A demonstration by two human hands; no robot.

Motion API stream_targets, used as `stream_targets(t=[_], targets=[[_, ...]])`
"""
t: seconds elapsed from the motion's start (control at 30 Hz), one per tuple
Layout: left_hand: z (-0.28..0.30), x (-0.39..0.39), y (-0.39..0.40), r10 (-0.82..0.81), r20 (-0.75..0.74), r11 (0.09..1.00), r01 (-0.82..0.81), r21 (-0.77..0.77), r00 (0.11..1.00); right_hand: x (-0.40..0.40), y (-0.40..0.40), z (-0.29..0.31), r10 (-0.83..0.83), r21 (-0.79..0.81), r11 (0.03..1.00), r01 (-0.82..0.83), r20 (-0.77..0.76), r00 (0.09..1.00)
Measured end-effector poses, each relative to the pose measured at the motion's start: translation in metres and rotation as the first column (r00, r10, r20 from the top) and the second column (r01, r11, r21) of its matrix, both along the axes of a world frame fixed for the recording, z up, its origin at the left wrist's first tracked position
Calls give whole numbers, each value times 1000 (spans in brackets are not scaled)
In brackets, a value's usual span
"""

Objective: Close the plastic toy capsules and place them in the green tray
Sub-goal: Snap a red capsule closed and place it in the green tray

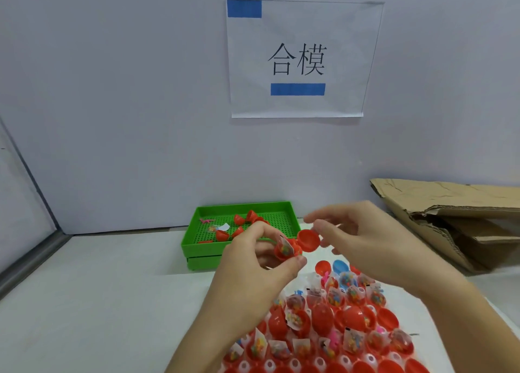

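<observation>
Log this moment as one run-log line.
left hand: holds filled capsule half | right hand: at hinged lid | capsule: open | tray: some red capsules inside

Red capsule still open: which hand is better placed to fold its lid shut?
Right. The right hand touches the empty lid half; the left hand is busy gripping the filled half.

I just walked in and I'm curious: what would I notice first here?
Probably the two hands in the middle: the left hand pinches an open red capsule with a little toy packet inside, and the right hand touches its lid. Below them lie lots of open red capsules, and behind sits a green tray.
</observation>
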State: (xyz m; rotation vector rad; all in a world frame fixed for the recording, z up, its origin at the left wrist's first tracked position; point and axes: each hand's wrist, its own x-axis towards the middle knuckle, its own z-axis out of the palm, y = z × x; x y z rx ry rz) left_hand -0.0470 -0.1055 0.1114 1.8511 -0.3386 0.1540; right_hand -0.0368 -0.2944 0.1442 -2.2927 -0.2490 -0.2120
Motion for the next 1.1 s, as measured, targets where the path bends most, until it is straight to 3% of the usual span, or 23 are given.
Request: stream_targets(t=[0.13,0.23,0.63,0.87,1.1], targets=[[5,-3,0,-67,-3,995,66,-70,998,-4,-16,7,306,116,948,-297,-70,950],[8,-5,0,-92,12,993,92,-73,996,-5,-17,6,405,153,905,-398,-15,914],[13,-10,-1,-36,151,998,27,62,988,-4,-6,5,342,167,917,-361,134,930],[14,-12,-3,-83,134,996,88,-30,987,-6,-1,8,295,203,925,-323,154,943],[13,-11,-4,-30,168,997,41,-63,985,-6,3,9,235,196,942,-272,196,952]])
